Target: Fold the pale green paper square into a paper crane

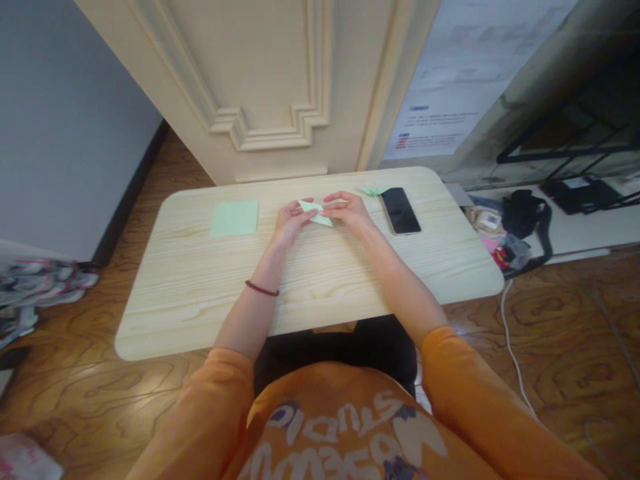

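Between my two hands, just over the middle of the table, is a small folded piece of pale green paper (325, 221) with pointed corners. My left hand (291, 223) pinches its left side, thumb on top. On its right side the thumb and fingertips of my right hand (350, 212) close on the paper. Part of the paper is covered by my fingers. Left of my hands lies a stack or sheet of square green paper (235, 219). A folded green paper figure (371, 191) rests near the back edge, right of my right hand.
A black-screened phone (401, 211) lies right of my right hand on the light wooden table (200, 293). A cream panelled door or wall (270, 80) stands directly behind it. Off the table's right end are a low shelf with assorted items and a white cable (510, 347).
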Demonstrator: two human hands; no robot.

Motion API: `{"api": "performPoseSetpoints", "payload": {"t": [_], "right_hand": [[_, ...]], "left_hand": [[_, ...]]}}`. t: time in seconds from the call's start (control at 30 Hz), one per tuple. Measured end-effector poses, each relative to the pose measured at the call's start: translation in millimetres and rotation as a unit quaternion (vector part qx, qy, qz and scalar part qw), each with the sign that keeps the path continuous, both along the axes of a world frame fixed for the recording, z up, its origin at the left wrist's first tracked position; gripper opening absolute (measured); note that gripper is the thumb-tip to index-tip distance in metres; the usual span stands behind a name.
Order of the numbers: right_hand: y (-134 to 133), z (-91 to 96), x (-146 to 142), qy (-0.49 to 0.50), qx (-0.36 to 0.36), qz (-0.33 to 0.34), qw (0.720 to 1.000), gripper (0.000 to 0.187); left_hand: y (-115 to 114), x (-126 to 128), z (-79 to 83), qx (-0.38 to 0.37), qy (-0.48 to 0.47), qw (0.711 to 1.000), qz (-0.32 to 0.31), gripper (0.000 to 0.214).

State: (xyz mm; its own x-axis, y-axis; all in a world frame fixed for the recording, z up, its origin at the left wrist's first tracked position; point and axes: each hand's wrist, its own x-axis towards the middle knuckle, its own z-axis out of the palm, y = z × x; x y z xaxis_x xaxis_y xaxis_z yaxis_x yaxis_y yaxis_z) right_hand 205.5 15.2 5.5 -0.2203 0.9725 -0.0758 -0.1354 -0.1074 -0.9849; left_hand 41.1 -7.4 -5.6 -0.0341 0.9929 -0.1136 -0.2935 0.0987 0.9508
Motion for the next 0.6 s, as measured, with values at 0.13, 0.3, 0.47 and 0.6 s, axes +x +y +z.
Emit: {"api": "performPoseSetpoints", "payload": {"t": [0.13, 0.3, 0.47, 0.6], "right_hand": [[1.0, 1.8, 2.8, 0.008, -0.003, 0.017, 1.000, 0.045], [4.3, -0.5, 3.6, 0.016, 0.008, 0.018, 1.000, 0.037], [5.8, -0.4, 2.1, 0.008, 0.073, -0.006, 0.997, 0.027], [3.4, 2.2, -0.6, -0.036, 0.148, 0.002, 0.988, 0.024]], "left_hand": [[2.2, -1.7, -1.4, -0.007, -0.025, 1.000, 0.016, 0.051], [1.2, -0.7, 0.8, -0.013, -0.028, 0.999, 0.022, 0.048], [0.0, 1.1, 1.6, -0.007, -0.010, 0.999, 0.033, 0.041], [0.9, 2.4, -0.3, 0.011, 0.020, 0.999, 0.041, 0.042]]}}
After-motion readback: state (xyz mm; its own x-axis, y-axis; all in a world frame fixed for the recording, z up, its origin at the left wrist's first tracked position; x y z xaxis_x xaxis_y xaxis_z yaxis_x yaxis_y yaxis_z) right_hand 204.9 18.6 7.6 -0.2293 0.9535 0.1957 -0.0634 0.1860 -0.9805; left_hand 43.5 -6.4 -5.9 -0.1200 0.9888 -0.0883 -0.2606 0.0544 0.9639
